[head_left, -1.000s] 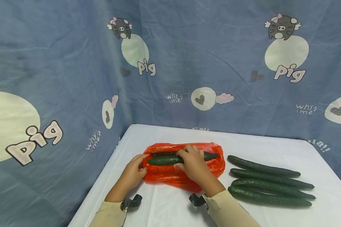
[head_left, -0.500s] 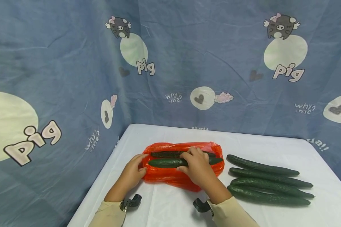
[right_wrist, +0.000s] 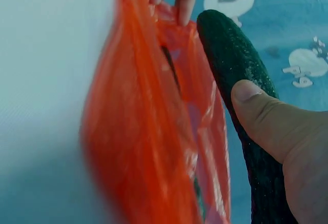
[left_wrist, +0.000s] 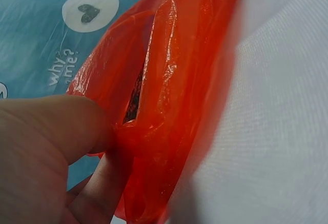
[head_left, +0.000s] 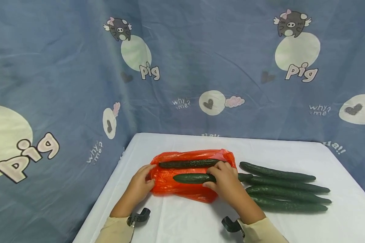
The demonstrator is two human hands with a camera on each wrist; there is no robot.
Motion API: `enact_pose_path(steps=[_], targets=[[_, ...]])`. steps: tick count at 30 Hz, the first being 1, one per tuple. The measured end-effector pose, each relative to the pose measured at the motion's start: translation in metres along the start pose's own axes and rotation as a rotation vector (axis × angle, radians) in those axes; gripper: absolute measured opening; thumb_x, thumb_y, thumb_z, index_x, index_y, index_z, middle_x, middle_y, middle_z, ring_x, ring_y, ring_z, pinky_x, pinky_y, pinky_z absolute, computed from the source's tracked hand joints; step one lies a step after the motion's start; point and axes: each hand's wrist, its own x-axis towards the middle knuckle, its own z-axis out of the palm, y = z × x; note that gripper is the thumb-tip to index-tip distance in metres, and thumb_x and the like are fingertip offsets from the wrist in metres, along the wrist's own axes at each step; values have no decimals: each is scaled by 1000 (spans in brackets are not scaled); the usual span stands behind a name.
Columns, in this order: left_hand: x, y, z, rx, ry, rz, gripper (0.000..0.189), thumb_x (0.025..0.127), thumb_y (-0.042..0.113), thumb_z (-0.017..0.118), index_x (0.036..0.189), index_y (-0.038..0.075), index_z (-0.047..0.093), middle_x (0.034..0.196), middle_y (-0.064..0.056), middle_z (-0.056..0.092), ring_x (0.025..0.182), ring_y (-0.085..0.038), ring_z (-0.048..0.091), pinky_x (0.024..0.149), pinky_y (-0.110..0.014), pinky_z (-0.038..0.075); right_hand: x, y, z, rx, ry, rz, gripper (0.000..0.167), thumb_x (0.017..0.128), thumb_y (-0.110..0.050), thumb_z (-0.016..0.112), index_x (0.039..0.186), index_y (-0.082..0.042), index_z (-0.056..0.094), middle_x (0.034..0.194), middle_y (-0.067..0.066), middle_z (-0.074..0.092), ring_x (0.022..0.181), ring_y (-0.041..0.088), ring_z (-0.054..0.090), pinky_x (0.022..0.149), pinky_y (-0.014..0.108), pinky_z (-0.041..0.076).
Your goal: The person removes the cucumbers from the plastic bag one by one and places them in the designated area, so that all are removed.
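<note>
My right hand [head_left: 228, 184] grips a dark green cucumber [head_left: 190, 178] near its middle, the thumb lying along its side in the right wrist view. The cucumber is held lengthwise over the red plastic bag [head_left: 170, 189], and its right end overlaps the row of cucumbers in the head view. At the bag's left end, my left hand [head_left: 139, 185] pinches the rim between thumb and fingers. A second cucumber [head_left: 182, 164] lies in the bag's opening along the back side; in the left wrist view only a dark sliver [left_wrist: 134, 101] of it shows through the gap.
Several more cucumbers [head_left: 280, 172] lie side by side on the white-covered table [head_left: 182, 226], right of the bag. A blue printed curtain [head_left: 170, 50] stands behind the table and along its left. Black wrist mounts [head_left: 140, 216] sit at both sleeves.
The right hand has moved right and toward the front with its cucumber, away from the one in the bag. The left hand stays at the bag's rim. The head view has shifted slightly.
</note>
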Motion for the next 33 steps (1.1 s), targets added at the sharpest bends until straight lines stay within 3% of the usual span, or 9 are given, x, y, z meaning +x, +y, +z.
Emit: enact_pose_path(steps=[13,22,28,33], targets=[[3,-2,0,8,-17,-6,58,92,3,70,149,7,57,153,-15,52,120,-29,56,79,-24,51,-26,25,0,-23,12,58,39,74,-39,93,105,-23,75,98,-6,53,93,18,49,78,39,31],[3,-3,1,5,2,24,57,91,2,70,147,5,58,151,-17,54,118,-30,56,77,-24,50,-44,33,-22,-20,47,78,43,73,-37,94,109,-22,77,97,-5,52,95,19,48,82,45,33],[1,-3,2,1,-12,4,57,92,3,69,147,6,58,153,-16,53,122,-29,56,80,-25,51,-58,39,-32,-47,25,100,42,73,-40,94,109,-24,77,94,-7,49,92,16,45,78,40,29],[1,-3,2,-5,-14,1,57,92,3,69,148,6,57,154,-16,52,122,-29,55,81,-25,51,-67,46,-36,-59,33,103,40,73,-39,93,107,-28,76,98,-8,52,99,18,50,81,42,32]])
